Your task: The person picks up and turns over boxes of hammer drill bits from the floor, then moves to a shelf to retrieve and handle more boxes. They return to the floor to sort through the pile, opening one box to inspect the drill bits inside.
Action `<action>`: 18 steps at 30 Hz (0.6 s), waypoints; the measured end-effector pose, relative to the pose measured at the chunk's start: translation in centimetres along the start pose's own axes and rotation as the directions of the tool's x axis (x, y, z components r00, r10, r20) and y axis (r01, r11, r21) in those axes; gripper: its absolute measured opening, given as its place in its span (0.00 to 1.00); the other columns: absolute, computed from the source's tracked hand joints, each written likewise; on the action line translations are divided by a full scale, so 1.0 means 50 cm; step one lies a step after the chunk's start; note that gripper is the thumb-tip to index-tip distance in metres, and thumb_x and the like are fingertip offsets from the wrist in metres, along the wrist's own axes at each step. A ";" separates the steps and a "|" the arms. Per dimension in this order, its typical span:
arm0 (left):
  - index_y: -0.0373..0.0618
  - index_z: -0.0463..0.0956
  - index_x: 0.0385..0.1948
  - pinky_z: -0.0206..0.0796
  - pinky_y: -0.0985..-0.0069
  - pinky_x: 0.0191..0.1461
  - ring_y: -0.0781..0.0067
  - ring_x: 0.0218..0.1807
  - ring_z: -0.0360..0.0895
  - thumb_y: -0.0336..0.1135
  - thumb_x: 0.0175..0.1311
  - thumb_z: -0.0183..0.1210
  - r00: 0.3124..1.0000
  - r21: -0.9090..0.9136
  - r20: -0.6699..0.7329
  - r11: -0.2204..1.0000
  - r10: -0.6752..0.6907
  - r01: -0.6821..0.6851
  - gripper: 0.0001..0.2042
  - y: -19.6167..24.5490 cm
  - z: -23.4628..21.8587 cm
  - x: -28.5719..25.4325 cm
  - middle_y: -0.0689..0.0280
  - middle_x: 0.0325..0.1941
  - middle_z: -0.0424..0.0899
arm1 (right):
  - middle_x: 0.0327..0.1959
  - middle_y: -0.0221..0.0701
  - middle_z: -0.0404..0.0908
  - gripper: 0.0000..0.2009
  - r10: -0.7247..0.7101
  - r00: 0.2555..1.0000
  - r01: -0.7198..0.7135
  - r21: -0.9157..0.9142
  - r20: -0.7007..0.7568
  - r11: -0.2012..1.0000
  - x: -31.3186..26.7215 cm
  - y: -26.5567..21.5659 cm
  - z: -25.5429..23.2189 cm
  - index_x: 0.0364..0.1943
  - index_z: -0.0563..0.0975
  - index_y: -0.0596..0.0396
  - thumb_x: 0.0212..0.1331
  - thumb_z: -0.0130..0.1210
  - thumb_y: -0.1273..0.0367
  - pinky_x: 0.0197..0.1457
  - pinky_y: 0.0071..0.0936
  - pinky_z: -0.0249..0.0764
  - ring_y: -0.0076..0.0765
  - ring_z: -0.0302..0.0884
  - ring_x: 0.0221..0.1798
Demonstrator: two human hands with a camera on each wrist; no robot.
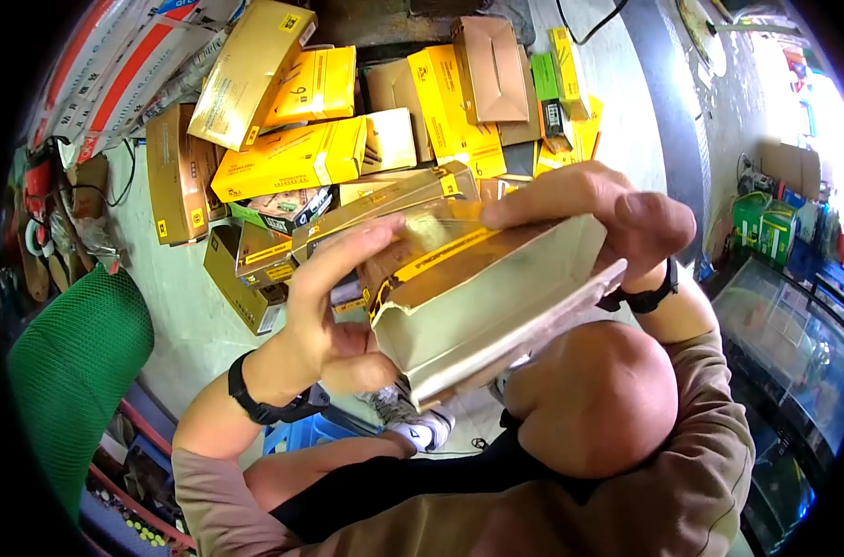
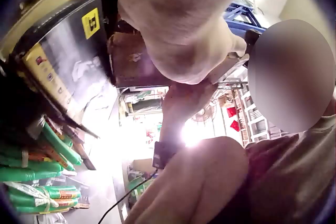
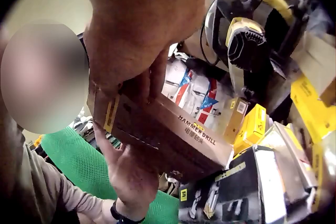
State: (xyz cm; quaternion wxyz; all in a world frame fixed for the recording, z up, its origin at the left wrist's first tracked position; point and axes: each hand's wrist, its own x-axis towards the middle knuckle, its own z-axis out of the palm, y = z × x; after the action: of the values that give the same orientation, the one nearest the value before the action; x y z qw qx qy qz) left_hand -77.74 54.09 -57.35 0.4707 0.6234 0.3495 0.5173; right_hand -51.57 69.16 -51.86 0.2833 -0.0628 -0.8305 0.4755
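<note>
A brown and yellow cardboard box [image 1: 487, 297] printed HAMMER DRILL is held above the knees, its pale inside facing the body. My left hand [image 1: 334, 316] grips its left end, with the thumb low and a finger along the top. At the other end my right hand [image 1: 617, 218] holds the upper edge and corner. In the right wrist view the lettered side of the box [image 3: 178, 134] shows between the right hand [image 3: 142, 45] above and the left hand [image 3: 134, 171] below. From the left wrist, the left hand [image 2: 184, 35] hides much of the box [image 2: 134, 58].
Several yellow and gold boxes [image 1: 292, 158] lie heaped on the floor beyond the hands. A green mesh roll [image 1: 83, 362] stands at the left. Glass-topped cases [image 1: 784, 325] are at the right. A bent knee [image 1: 598, 399] is just below the held box.
</note>
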 end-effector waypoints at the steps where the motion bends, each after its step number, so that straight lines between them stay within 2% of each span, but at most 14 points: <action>1: 0.33 0.58 0.65 0.60 0.59 0.72 0.48 0.65 0.73 0.37 0.58 0.66 1.000 0.003 -0.008 1.000 0.007 -0.007 0.36 0.011 -0.008 0.002 0.42 0.64 0.72 | 0.51 0.44 0.85 0.25 0.074 0.996 -0.076 0.025 0.055 0.997 -0.001 -0.005 -0.003 0.60 0.75 0.58 0.58 0.67 0.69 0.52 0.35 0.81 0.49 0.86 0.49; 2: 0.31 0.60 0.64 0.61 0.59 0.71 0.47 0.64 0.74 0.36 0.59 0.65 1.000 0.085 -0.013 0.996 0.023 -0.021 0.33 0.021 -0.011 -0.003 0.42 0.63 0.72 | 0.51 0.46 0.84 0.21 0.116 0.990 -0.115 -0.011 0.084 0.993 -0.001 -0.012 -0.004 0.54 0.76 0.61 0.57 0.66 0.70 0.54 0.37 0.80 0.51 0.86 0.48; 3: 0.30 0.62 0.62 0.63 0.60 0.70 0.46 0.63 0.74 0.35 0.59 0.64 0.999 0.166 -0.017 0.985 0.038 -0.035 0.31 0.034 -0.012 -0.005 0.42 0.62 0.72 | 0.50 0.48 0.84 0.15 0.113 0.989 -0.107 -0.064 0.098 0.992 0.001 -0.014 -0.003 0.45 0.77 0.62 0.54 0.66 0.73 0.46 0.37 0.84 0.50 0.87 0.43; 4: 0.35 0.64 0.61 0.66 0.59 0.66 0.43 0.61 0.75 0.33 0.59 0.65 0.998 0.115 -0.046 0.993 -0.030 0.035 0.29 0.053 -0.013 -0.003 0.41 0.61 0.73 | 0.49 0.48 0.84 0.13 -0.061 0.997 0.066 -0.091 0.050 0.994 0.002 0.000 0.003 0.41 0.77 0.60 0.52 0.66 0.73 0.40 0.35 0.84 0.47 0.87 0.39; 5: 0.35 0.64 0.61 0.66 0.59 0.66 0.43 0.61 0.75 0.33 0.59 0.65 0.998 0.118 -0.053 0.993 -0.022 0.029 0.29 0.058 -0.015 0.004 0.41 0.61 0.73 | 0.48 0.48 0.84 0.12 -0.237 0.972 0.236 -0.124 0.007 0.964 0.002 0.017 0.014 0.38 0.77 0.58 0.51 0.67 0.74 0.34 0.32 0.84 0.44 0.87 0.36; 7: 0.43 0.64 0.63 0.67 0.55 0.65 0.40 0.62 0.74 0.30 0.59 0.64 0.982 0.394 0.091 0.900 0.163 -0.186 0.29 0.066 -0.015 0.013 0.40 0.61 0.72 | 0.46 0.43 0.84 0.14 -0.325 0.944 0.314 -0.151 -0.056 0.937 0.005 0.025 0.035 0.42 0.80 0.47 0.50 0.67 0.75 0.27 0.26 0.82 0.35 0.85 0.29; 8: 0.53 0.59 0.69 0.67 0.53 0.65 0.38 0.62 0.73 0.28 0.59 0.65 0.989 0.351 0.142 0.932 0.044 -0.092 0.34 0.072 -0.026 0.006 0.38 0.65 0.68 | 0.47 0.42 0.83 0.15 -0.354 0.934 0.340 -0.171 -0.053 0.925 0.008 0.025 0.038 0.43 0.81 0.45 0.50 0.67 0.74 0.26 0.25 0.80 0.33 0.84 0.28; 9: 0.53 0.59 0.69 0.67 0.53 0.65 0.38 0.62 0.73 0.28 0.59 0.65 0.989 0.351 0.142 0.932 0.047 -0.094 0.34 0.068 -0.015 0.014 0.38 0.65 0.68 | 0.48 0.41 0.83 0.16 -0.381 0.923 0.365 -0.191 -0.052 0.911 0.010 0.025 0.040 0.45 0.82 0.43 0.50 0.67 0.74 0.25 0.24 0.79 0.32 0.82 0.28; 11: 0.54 0.55 0.73 0.66 0.52 0.65 0.36 0.64 0.71 0.35 0.61 0.67 0.990 0.126 -0.007 0.983 0.138 -0.136 0.38 0.054 0.024 0.040 0.34 0.69 0.62 | 0.49 0.40 0.83 0.16 -0.375 0.926 0.361 -0.197 -0.038 0.912 0.006 0.027 0.044 0.45 0.83 0.42 0.50 0.67 0.74 0.25 0.23 0.78 0.30 0.81 0.27; 12: 0.53 0.51 0.75 0.61 0.50 0.69 0.36 0.68 0.67 0.46 0.60 0.69 0.993 0.137 0.010 0.984 0.117 -0.117 0.44 0.052 0.030 0.039 0.33 0.72 0.56 | 0.49 0.39 0.82 0.16 -0.367 0.930 0.355 -0.201 -0.027 0.913 0.004 0.026 0.046 0.45 0.83 0.41 0.51 0.67 0.73 0.24 0.22 0.77 0.29 0.80 0.26; 13: 0.53 0.51 0.75 0.61 0.50 0.69 0.36 0.68 0.67 0.46 0.60 0.69 0.993 0.137 0.010 0.983 0.120 -0.120 0.44 0.048 0.035 0.039 0.33 0.72 0.56 | 0.49 0.39 0.82 0.16 -0.368 0.929 0.356 -0.203 -0.025 0.912 0.004 0.026 0.045 0.45 0.83 0.41 0.51 0.67 0.73 0.24 0.22 0.77 0.29 0.80 0.26; 16: 0.46 0.48 0.75 0.51 0.49 0.73 0.38 0.74 0.58 0.56 0.60 0.66 0.973 0.133 -0.087 0.970 0.215 -0.203 0.47 0.037 0.043 0.041 0.34 0.74 0.53 | 0.51 0.39 0.82 0.15 -0.391 0.920 0.384 -0.204 0.004 0.901 0.006 0.027 0.041 0.45 0.84 0.42 0.52 0.65 0.73 0.24 0.22 0.75 0.28 0.78 0.27; 17: 0.46 0.48 0.75 0.51 0.49 0.73 0.38 0.74 0.58 0.56 0.60 0.66 0.972 0.134 -0.086 0.969 0.218 -0.206 0.47 0.043 0.042 0.040 0.34 0.74 0.53 | 0.51 0.39 0.82 0.14 -0.425 0.905 0.418 -0.247 0.023 0.874 0.005 0.028 0.039 0.46 0.84 0.44 0.53 0.65 0.74 0.26 0.23 0.75 0.28 0.78 0.28; 18: 0.45 0.48 0.75 0.51 0.50 0.73 0.39 0.74 0.58 0.58 0.61 0.65 0.987 0.131 -0.085 0.983 0.137 -0.126 0.46 0.054 0.040 0.039 0.34 0.74 0.53 | 0.51 0.39 0.82 0.14 -0.460 0.887 0.452 -0.291 0.045 0.843 0.005 0.028 0.037 0.46 0.84 0.46 0.54 0.64 0.74 0.27 0.24 0.75 0.29 0.78 0.29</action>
State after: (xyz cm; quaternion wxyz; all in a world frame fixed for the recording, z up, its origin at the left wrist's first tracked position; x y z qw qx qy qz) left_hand -75.50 54.60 -54.22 0.3786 0.6484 0.3610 0.5531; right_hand -52.98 68.62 -53.62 0.3864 0.0887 -0.8789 0.2651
